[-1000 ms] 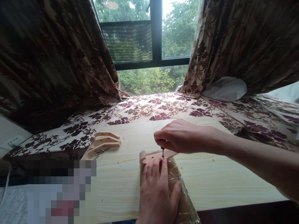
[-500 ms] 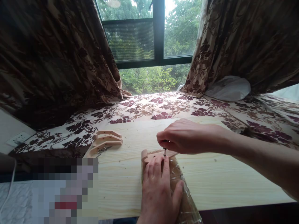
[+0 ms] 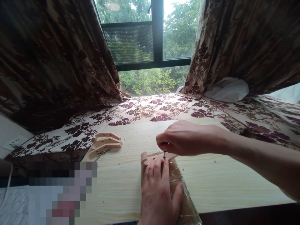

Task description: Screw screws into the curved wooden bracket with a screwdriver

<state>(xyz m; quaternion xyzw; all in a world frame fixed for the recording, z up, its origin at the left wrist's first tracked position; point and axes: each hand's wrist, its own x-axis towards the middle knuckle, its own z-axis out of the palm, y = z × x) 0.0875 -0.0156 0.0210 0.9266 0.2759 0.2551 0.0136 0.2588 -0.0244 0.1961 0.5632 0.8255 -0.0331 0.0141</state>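
My right hand [image 3: 185,137] is closed round a screwdriver [image 3: 164,154]; its handle is mostly hidden in the fist. The short metal shaft points down at a curved pale wooden hook [image 3: 144,158]. With fingers stretched out, my left hand [image 3: 159,187] lies flat over the hook and the block under it, its index fingertip beside the shaft's lower end. That block [image 3: 185,200] is brown and wrapped in clear plastic or tape. Whether the shaft's tip sits in a screw cannot be made out.
Several similar wooden hooks [image 3: 107,142] lie at the left of the pale wooden board [image 3: 217,184], with small metal screws [image 3: 101,153] beside them. Behind is a floral-covered ledge [image 3: 140,111] with a white plastic bag [image 3: 227,90]. Curtains flank the window.
The view has shifted slightly. Both hands keep their places at the hook, the right still closed round the screwdriver; no clear movement of the hook or block shows.
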